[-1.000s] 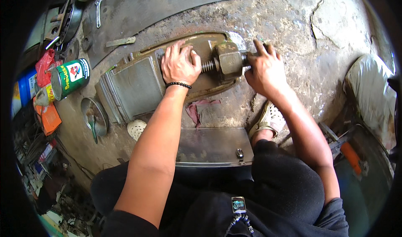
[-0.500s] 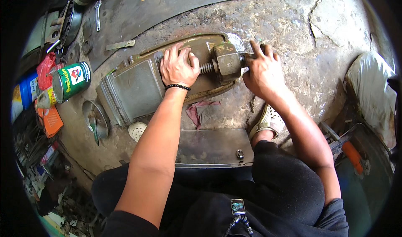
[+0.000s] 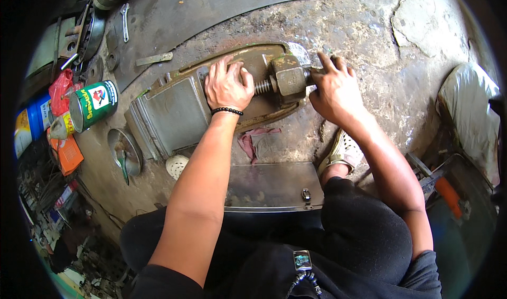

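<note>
I am resting my left hand (image 3: 227, 85), half open with fingers bent, on the heavy vise (image 3: 177, 114) that is lying toward eleven o'clock, at nine o'clock from its threaded screw (image 3: 262, 86). Near one o'clock, my right hand (image 3: 338, 96) is curling at the screw's outer end, past the square block (image 3: 290, 82); I cannot tell whether it is gripping. I am probably working the screw; the next move seems to be calling for an even twist.
</note>
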`<state>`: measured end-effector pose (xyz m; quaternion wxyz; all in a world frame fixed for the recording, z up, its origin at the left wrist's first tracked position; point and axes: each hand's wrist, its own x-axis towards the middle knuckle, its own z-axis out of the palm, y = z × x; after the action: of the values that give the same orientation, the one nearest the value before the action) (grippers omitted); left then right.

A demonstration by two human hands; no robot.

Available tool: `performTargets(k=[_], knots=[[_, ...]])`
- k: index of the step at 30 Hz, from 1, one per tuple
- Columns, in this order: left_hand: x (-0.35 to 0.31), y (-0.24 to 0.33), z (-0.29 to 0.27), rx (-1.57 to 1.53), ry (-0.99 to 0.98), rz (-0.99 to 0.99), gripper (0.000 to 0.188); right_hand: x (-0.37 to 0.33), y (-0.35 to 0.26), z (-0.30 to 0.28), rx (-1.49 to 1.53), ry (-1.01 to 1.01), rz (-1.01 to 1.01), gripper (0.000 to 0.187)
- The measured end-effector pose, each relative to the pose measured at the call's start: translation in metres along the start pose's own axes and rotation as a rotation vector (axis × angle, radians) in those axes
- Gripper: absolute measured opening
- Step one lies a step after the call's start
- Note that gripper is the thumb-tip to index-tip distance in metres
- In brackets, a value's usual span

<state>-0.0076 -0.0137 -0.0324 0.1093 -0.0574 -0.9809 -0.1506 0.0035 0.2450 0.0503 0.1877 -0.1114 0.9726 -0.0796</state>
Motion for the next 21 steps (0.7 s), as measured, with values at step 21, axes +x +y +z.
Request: performTargets(k=[21], knots=[[-0.0011,0.0,0.0013,-0.014,-0.005,-0.018,0.023,0.0012,0.0027,-0.0001,0.021,-0.082,0.035,0.04]])
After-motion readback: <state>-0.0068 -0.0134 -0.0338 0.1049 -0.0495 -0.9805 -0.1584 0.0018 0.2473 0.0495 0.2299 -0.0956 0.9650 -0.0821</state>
